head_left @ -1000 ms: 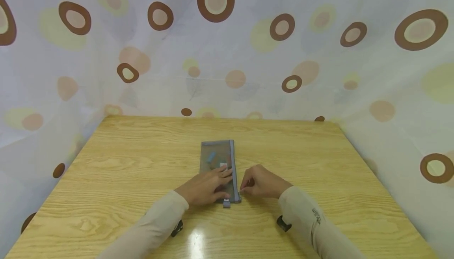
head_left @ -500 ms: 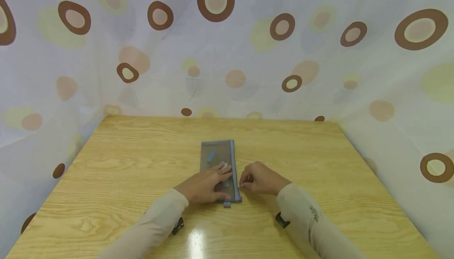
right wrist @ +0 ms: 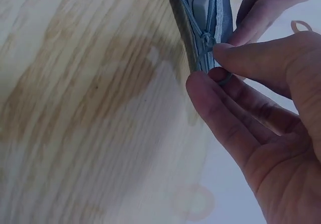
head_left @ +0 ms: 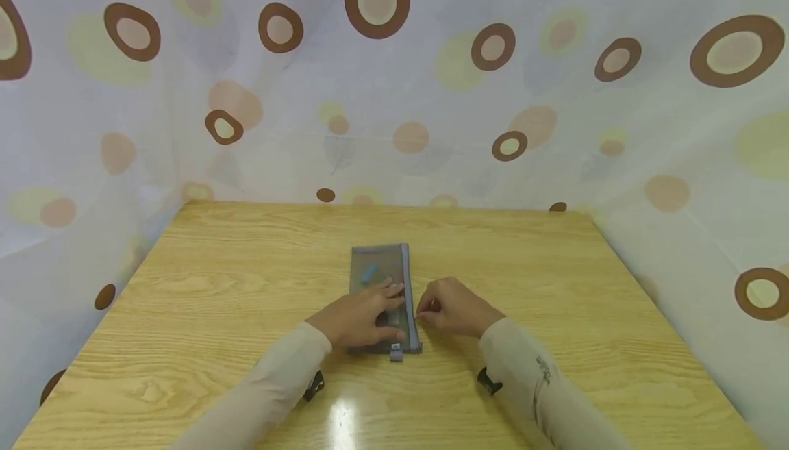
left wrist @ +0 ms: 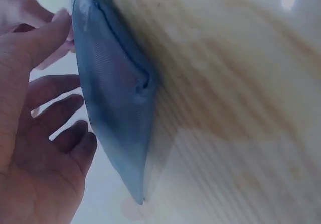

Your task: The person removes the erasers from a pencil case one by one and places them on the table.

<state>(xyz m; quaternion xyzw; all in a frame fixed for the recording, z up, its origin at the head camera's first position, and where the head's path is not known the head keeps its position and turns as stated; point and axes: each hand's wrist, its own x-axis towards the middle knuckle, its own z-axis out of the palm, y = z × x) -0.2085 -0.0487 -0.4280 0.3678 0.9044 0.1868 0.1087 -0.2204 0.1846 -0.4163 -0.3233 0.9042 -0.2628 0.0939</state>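
Observation:
A grey-blue mesh zipper pouch [head_left: 388, 259] lies flat on the wooden table. Through the mesh a small blue item [head_left: 368, 273] shows; its kind is unclear. My left hand [head_left: 359, 316] rests on the pouch with fingers spread, covering its middle. At the pouch's right edge, my right hand [head_left: 457, 307] pinches the zipper pull [right wrist: 201, 58], a thin cord loop, between thumb and fingers. The zipper slider [right wrist: 206, 37] sits partway along the track. Beyond it the track is parted, and a whitish item [right wrist: 200, 5] shows inside.
A small fabric tab [head_left: 396, 353] sticks out from the pouch's near edge. The wooden table [head_left: 246, 251] extends around it. A white cloth with brown rings [head_left: 419, 94] hangs behind and on both sides.
My right hand has moved away from the pouch's near corner, along its right edge, with the zipper pull. My left hand stays on the pouch; its thumb has shifted slightly.

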